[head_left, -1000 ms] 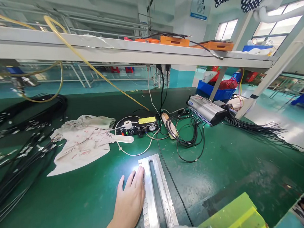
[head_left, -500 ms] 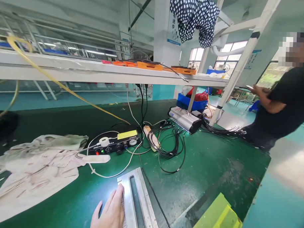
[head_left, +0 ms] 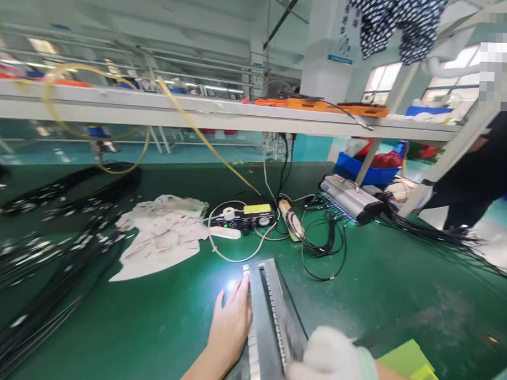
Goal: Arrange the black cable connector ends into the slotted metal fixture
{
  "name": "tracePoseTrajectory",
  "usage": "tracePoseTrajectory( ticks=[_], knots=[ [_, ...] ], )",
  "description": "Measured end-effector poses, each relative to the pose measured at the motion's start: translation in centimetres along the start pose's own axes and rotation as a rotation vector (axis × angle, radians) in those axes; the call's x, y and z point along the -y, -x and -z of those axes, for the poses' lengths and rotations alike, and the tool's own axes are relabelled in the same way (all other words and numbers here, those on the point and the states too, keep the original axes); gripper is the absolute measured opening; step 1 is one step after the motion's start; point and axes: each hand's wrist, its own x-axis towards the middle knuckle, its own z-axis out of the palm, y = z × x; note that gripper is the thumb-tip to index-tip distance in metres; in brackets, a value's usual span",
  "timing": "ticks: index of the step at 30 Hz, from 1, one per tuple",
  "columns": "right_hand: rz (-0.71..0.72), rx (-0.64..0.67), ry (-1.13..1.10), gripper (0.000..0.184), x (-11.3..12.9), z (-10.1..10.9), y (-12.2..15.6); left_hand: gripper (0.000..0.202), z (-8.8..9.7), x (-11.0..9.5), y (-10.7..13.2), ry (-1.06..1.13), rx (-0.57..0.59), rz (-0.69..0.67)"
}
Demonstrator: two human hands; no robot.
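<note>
Open left hand (head_left: 231, 322) lies flat on the long slotted aluminium fixture (head_left: 270, 298) on the green desk (head_left: 400, 284); press evenly, fingers off the slot, where the white-gloved right hand (head_left: 333, 362), grip unclear, hovers.

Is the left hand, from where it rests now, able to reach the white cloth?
Probably yes. The left hand lies flat at the metal fixture, and only bare green table lies between it and the white cloth.
</note>
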Motion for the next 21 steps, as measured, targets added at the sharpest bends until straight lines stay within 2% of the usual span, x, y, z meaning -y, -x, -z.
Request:
tracePoseTrajectory(
  ticks=[2,3,6,7,8,10,13,15,18,21],
  knots=[
    [-0.007,-0.029,0.103,0.014,-2.4,1.2,-2.5,0.06,-0.1,0.1,0.1,0.012,0.0,0.013],
    [-0.057,-0.106,0.153,0.018,-4.0,1.7,-4.0,0.059,-0.1,0.1,0.1,0.018,-0.013,0.023],
    [-0.182,-0.282,0.168,0.011,-10.5,2.0,-8.9,0.057,-0.2,0.3,0.1,0.038,-0.056,0.048],
    [-0.257,-0.298,0.179,0.014,-13.0,1.6,-10.6,0.058,-0.2,0.3,0.1,0.048,-0.062,0.05],
    [-0.348,-0.27,0.192,0.02,-15.5,0.9,-12.3,0.06,-0.1,0.4,0.1,0.061,-0.061,0.051],
    [-0.616,-0.068,0.195,0.032,-20.6,-1.1,-15.4,0.062,0.1,0.5,-0.1,0.105,-0.055,0.062],
    [-0.754,0.085,0.154,0.034,-27.3,-5.3,-19.0,0.062,-0.1,0.8,-0.3,0.182,-0.064,0.101],
    [-0.83,0.21,0.104,0.033,-30.6,-8.5,-20.2,0.063,-0.7,1.0,-0.4,0.206,-0.084,0.104],
    [-0.946,0.386,0.035,0.035,-33.7,-13.1,-20.5,0.065,-1.9,1.5,-0.3,0.217,-0.1,0.086],
    [-1.03,0.467,0.003,0.036,-34.2,-15.8,-19.7,0.066,-2.4,1.9,-0.2,0.259,-0.067,0.105]
  ],
)
